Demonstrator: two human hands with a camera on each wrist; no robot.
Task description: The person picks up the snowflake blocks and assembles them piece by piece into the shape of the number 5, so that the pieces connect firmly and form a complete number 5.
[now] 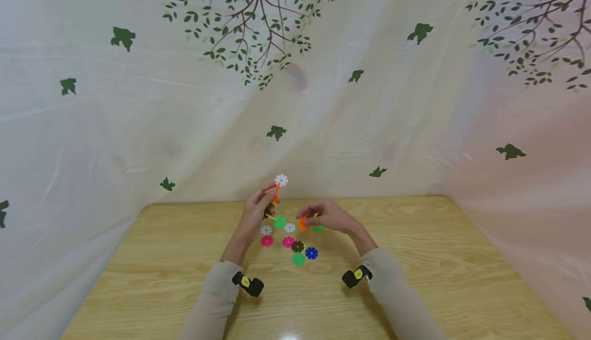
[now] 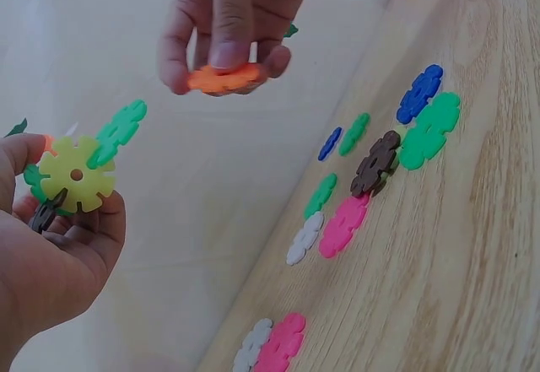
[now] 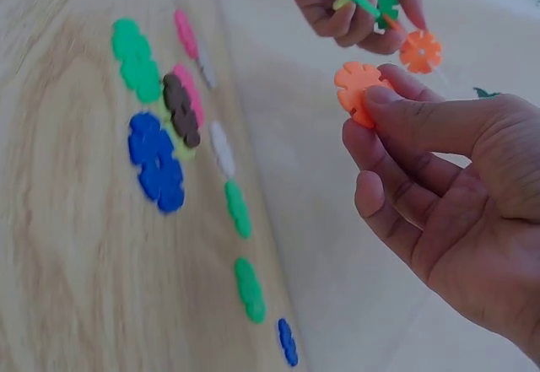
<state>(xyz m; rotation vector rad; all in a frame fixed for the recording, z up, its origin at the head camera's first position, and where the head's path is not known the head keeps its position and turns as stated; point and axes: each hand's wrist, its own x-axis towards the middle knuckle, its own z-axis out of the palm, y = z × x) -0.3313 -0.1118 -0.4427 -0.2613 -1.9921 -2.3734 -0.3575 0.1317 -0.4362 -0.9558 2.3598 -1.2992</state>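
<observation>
My left hand (image 1: 252,214) holds a cluster of notched plastic discs joined edge to edge. In the left wrist view, a yellow disc (image 2: 94,188) faces the camera, with a green disc (image 2: 121,132) slotted into its edge and a brown disc (image 2: 48,212) below. A white disc (image 1: 281,180) tops the cluster in the head view; fingers hide part of it. Opposite, my right hand (image 1: 331,216) pinches a single orange disc (image 3: 354,92) between thumb and fingers, apart from the cluster. Another orange disc (image 3: 420,51) projects from the cluster toward it.
Loose discs lie on the wooden table (image 1: 184,278) beneath the hands: pink (image 1: 266,241), brown (image 1: 297,246), blue (image 1: 311,253), green (image 1: 298,259) and white (image 1: 266,230) ones. A pale curtain (image 1: 323,150) with leaf prints hangs behind the table's far edge.
</observation>
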